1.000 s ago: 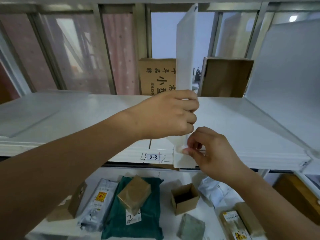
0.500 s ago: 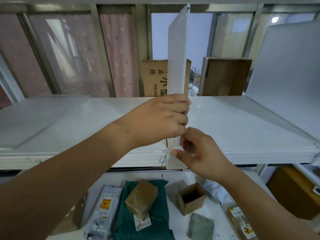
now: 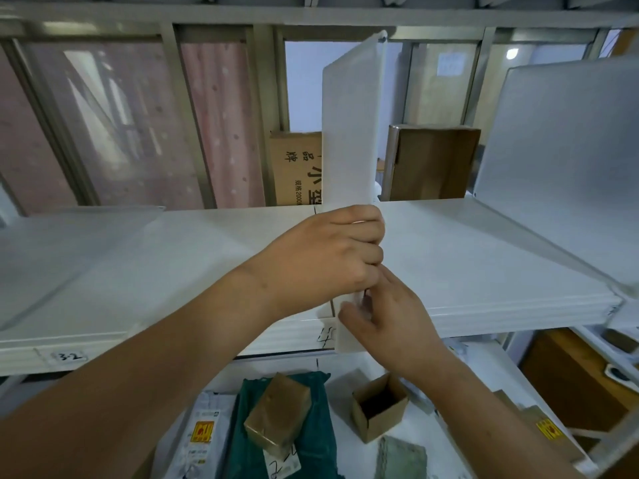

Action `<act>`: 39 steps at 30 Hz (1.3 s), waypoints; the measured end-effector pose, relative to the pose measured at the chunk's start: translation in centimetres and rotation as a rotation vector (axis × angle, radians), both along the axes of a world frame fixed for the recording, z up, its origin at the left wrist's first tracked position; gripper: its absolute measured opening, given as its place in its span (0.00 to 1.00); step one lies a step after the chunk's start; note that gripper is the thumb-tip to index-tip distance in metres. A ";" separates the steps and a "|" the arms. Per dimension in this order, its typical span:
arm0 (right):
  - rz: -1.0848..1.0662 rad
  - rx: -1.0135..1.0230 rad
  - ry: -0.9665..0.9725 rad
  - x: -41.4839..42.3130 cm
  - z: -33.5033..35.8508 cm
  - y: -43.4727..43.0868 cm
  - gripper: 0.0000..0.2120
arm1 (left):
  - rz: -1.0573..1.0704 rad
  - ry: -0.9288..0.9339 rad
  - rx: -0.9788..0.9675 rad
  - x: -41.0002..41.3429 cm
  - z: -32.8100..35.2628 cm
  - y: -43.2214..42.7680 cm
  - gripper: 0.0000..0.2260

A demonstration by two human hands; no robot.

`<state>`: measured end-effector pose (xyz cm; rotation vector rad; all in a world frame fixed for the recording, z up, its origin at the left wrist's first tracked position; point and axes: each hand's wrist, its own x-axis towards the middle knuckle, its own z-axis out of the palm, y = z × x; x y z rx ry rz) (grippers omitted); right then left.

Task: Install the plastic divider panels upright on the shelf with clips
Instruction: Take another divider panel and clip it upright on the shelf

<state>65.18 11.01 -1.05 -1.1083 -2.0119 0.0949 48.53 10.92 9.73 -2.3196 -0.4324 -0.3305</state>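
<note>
Both hands, left [image 3: 328, 257] and right [image 3: 387, 323], grip the upright divider panel [image 3: 349, 133] at the shelf [image 3: 484, 271] edge.

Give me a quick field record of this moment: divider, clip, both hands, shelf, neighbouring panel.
divider panel: upright on the shelf, front edge at the shelf lip
left hand: closed around the divider's lower front edge
right hand: fingers at the white clip on the shelf's front lip
shelf: white, bare around the divider
second panel: standing at far right

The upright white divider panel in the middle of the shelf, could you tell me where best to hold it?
Pinch the divider panel low on its front edge, from the front, as the left hand does: it stands thin and edge-on, its base at the shelf lip.
</note>
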 end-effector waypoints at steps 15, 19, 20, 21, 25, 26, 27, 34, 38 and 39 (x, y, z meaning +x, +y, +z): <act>0.058 -0.010 -0.027 1.0 0.6 -0.7 0.08 | 0.087 -0.170 0.056 1.5 -6.2 -1.3 0.11; 0.100 -0.060 -0.006 1.8 0.8 -1.1 0.09 | 0.118 -0.219 0.028 1.1 -7.5 -1.7 0.12; 0.115 -0.090 0.008 2.0 1.1 -1.2 0.09 | 0.126 -0.221 0.022 1.0 -7.7 -1.9 0.13; 0.132 -0.120 0.034 2.2 1.3 -1.4 0.08 | 0.130 -0.227 0.008 0.9 -7.8 -2.2 0.14; 0.092 -0.102 0.181 3.2 2.0 -2.9 0.09 | 0.165 -0.347 -0.062 -0.1 -8.3 -4.4 0.16; 0.060 -0.059 0.187 3.3 2.1 -3.4 0.09 | 0.193 -0.404 -0.074 -0.6 -8.4 -5.2 0.17; 0.052 -0.026 0.191 3.3 2.3 -4.0 0.10 | 0.232 -0.467 -0.081 -1.3 -8.5 -6.2 0.17; 0.465 -0.182 0.163 -2.0 2.8 -6.0 0.11 | 0.645 -0.742 -0.043 -5.8 -8.7 -14.8 0.13; 0.619 -0.230 0.080 -7.6 1.5 -7.3 0.11 | 0.826 -0.837 -0.021 -7.8 -8.8 -20.5 0.11; 0.650 -0.252 0.074 -9.1 1.1 -7.8 0.11 | 0.854 -0.914 -0.037 -8.2 -9.0 -21.8 0.11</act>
